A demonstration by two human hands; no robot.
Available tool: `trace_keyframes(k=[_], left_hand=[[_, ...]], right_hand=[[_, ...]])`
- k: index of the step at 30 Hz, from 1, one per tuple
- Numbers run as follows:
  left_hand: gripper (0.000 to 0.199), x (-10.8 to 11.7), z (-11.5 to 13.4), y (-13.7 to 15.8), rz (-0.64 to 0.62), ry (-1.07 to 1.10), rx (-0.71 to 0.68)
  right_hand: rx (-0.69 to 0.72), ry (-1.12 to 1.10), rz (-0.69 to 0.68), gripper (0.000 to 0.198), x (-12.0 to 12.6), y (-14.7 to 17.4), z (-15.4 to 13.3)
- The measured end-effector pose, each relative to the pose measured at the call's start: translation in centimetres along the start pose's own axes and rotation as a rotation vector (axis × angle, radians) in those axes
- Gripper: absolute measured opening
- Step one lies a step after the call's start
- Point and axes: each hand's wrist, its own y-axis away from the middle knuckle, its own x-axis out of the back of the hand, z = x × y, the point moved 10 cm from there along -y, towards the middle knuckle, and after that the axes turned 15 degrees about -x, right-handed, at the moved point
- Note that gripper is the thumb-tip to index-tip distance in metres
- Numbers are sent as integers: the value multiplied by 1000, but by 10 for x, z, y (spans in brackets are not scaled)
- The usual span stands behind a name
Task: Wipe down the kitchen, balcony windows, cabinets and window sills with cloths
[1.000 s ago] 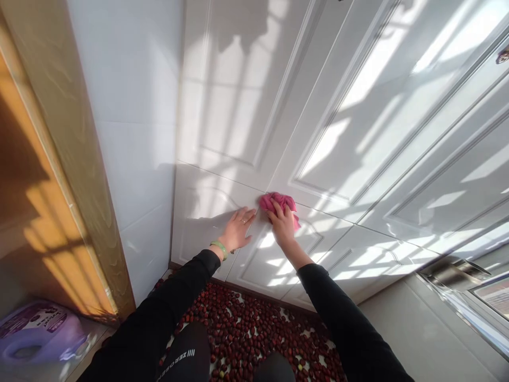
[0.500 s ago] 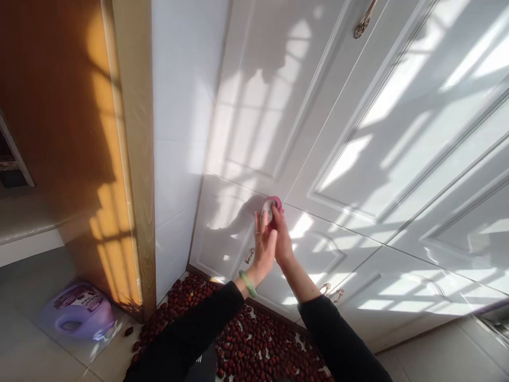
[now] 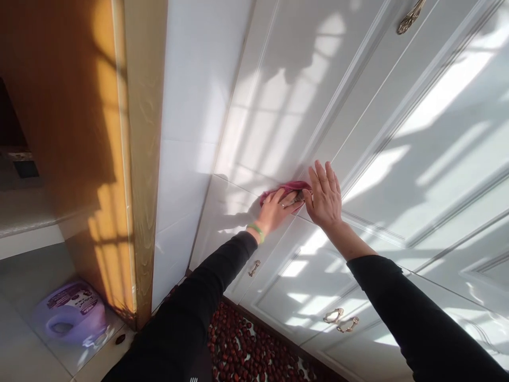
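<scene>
My left hand (image 3: 273,209), with a ring and a green bangle (image 3: 255,232) on the wrist, presses a dark pink cloth (image 3: 295,185) against the white cabinet front. The cloth lies bunched under its fingers, near the seam between the upper and lower doors. A greyish patch shows between those fingers; I cannot tell what it is. Just right of the cloth, my right hand (image 3: 326,199) is stretched out flat over the cabinet door (image 3: 274,127), holding nothing. Its thumb points towards the cloth's right end.
Many dark red dates or similar dried fruit (image 3: 254,345) cover the floor at the cabinet's foot. A purple detergent jug (image 3: 75,313) lies at lower left, beside a wooden door frame (image 3: 147,159). Metal handles (image 3: 348,324) stick out from the doors.
My hands have come apart from being together on the pink item. The left now spreads the cloth on the door; the right has moved up and right, its fingers straightened. The view has shifted slightly.
</scene>
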Motion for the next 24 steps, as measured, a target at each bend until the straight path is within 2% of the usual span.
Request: trace_keyframes(k=[3, 5, 9, 11, 13, 15, 18, 20, 22, 24], left_hand=[[57, 12, -16, 9, -40, -49, -25], [59, 24, -36, 21, -51, -87, -6], [57, 54, -89, 50, 3, -168, 138], [53, 64, -103, 60, 63, -191, 228], [52, 65, -99, 63, 130, -212, 314], [55, 54, -75, 55, 154, -223, 330], [53, 15, -22, 26, 10, -176, 141], [53, 0, -8, 16, -44, -174, 66], [55, 1, -12, 16, -48, -202, -6], [56, 15, -33, 26, -11, -257, -36]], right_hand=[[48, -7, 5, 64, -11, -9, -5], [99, -10, -14, 64, -20, -13, -8], [118, -9, -17, 66, -37, -20, 1], [118, -7, -28, 67, -44, -23, 5], [125, -13, -32, 67, -49, -24, 8], [133, -34, -14, 68, -49, -22, 9], [136, -72, 43, 67, -47, -17, 15], [142, -82, 84, 66, -45, -13, 19], [168, -76, 131, 66, -42, -10, 20], [206, -67, 199, 65, -37, -7, 17]])
